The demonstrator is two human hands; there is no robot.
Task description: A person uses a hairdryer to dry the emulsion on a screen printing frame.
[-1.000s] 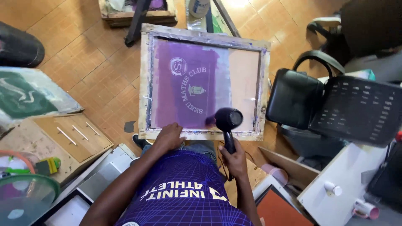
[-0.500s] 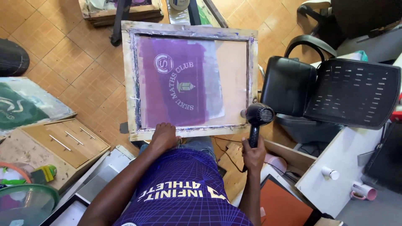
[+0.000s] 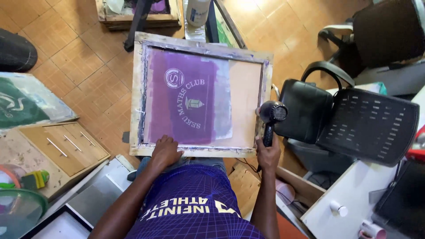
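Hair dryer (image 3: 271,116) handle hidden inside right hand (image 3: 267,155); nozzle unseen.

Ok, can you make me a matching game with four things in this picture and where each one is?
Things:
1. hair dryer
2. left hand
3. wooden screen frame
4. black office chair

Places:
A. on the near edge of the frame
B. far right, beside the white table
C. gripped in the right hand, at the frame's right edge
D. in the middle, propped up in front of the person

Pairs: 1-C, 2-A, 3-D, 4-B
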